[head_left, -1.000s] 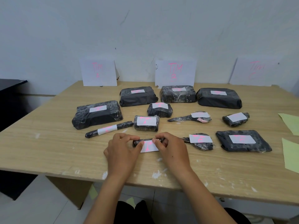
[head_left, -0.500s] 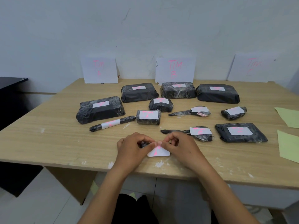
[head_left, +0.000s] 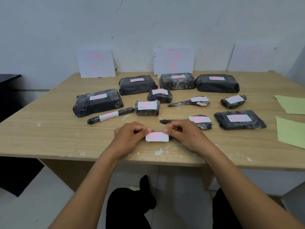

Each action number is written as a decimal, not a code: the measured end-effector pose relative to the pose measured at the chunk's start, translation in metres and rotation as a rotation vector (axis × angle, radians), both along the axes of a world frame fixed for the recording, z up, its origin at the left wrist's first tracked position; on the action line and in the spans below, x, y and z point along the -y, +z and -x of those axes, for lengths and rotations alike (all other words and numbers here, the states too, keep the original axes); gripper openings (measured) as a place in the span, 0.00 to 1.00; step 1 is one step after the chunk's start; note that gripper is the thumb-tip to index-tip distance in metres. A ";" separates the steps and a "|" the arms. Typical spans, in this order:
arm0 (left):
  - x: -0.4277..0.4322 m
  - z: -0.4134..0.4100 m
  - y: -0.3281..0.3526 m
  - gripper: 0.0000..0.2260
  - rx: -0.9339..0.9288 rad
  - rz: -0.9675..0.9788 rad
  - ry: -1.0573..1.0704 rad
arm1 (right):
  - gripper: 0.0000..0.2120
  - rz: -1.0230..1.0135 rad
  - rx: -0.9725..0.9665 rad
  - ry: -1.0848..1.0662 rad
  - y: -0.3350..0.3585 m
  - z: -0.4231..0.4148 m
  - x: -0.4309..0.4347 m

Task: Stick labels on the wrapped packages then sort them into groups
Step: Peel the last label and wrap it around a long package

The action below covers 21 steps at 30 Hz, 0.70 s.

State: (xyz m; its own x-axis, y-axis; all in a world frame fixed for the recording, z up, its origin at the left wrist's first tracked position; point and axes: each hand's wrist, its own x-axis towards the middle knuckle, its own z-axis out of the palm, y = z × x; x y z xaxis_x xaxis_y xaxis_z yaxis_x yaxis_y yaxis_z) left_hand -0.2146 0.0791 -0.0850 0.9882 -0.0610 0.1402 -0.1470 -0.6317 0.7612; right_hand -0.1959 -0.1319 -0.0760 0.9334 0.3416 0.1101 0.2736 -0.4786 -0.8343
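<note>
Forearms converge; left hand [head_left: 130,135], right hand [head_left: 185,136] curled, pinching label [head_left: 157,137] upper corners.

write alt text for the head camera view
A left hand and a right hand pinch a small black plastic-wrapped package with a white pink-lettered paper label at the front of a light wooden table. Behind lie eleven more labelled black packages; three white paper signs stand against the wall.

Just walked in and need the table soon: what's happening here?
A person is labelling wrapped packages. The left hand and right hand pinch the top corners of a white label with pink writing over a small black package, mostly hidden beneath it. The other packages on the table already carry labels; sorting toward the three wall signs seems not yet done.
</note>
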 end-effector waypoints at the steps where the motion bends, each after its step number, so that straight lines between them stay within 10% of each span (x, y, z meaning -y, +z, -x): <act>1: 0.001 -0.001 -0.002 0.05 0.041 -0.008 0.003 | 0.08 0.014 0.018 -0.015 -0.001 0.000 -0.001; 21: 0.007 -0.002 -0.004 0.07 0.139 0.128 -0.187 | 0.01 -0.026 0.204 0.049 -0.012 -0.010 -0.007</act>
State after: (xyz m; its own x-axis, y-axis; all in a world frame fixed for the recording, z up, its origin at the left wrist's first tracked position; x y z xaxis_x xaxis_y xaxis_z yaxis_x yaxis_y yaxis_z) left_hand -0.2129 0.0718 -0.0890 0.9320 -0.2138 0.2925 -0.3612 -0.4835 0.7974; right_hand -0.1855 -0.1249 -0.0879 0.8731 0.3803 0.3050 0.4607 -0.4395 -0.7711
